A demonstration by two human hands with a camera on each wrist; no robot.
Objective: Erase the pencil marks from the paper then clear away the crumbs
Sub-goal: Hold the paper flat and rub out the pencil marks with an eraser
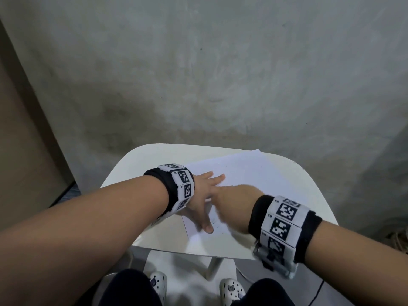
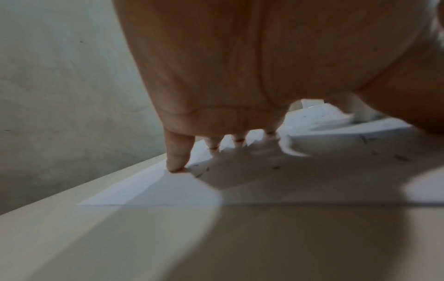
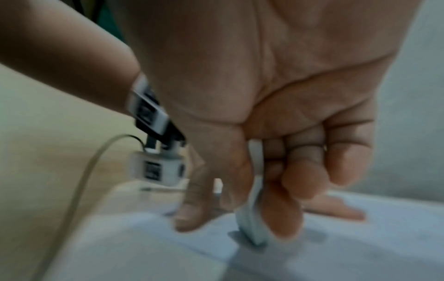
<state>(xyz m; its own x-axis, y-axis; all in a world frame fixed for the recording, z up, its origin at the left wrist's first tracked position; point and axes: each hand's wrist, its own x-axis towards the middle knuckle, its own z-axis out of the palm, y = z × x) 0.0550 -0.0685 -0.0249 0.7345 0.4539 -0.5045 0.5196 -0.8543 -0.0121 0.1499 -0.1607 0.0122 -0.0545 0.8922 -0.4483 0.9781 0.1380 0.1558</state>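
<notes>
The left hand (image 1: 199, 202) lies flat with straight, spread fingers (image 2: 177, 152) pressing on the white sheet of paper (image 1: 247, 173), its thumb pointing toward the near edge of the sheet. The right hand (image 1: 236, 206) crosses just beside it, blurred in the head view, and pinches a small white block eraser (image 3: 252, 226) between thumb and fingers, the eraser's lower end touching the paper. Small dark crumbs and faint pencil marks (image 2: 365, 139) are scattered over the sheet near the left hand. The paper rests skewed on the pale cream worktop (image 1: 123, 177) with rounded corners, one far corner reaching its back edge. Both wrists wear black bands with white blocks printed in black-and-white square patterns (image 1: 184, 184), and a thin cable (image 3: 79, 190) hangs from the left one. Beyond the worktop stands a grey concrete wall (image 1: 220, 62); below, white clogs (image 1: 157, 283) show on a pale floor.
</notes>
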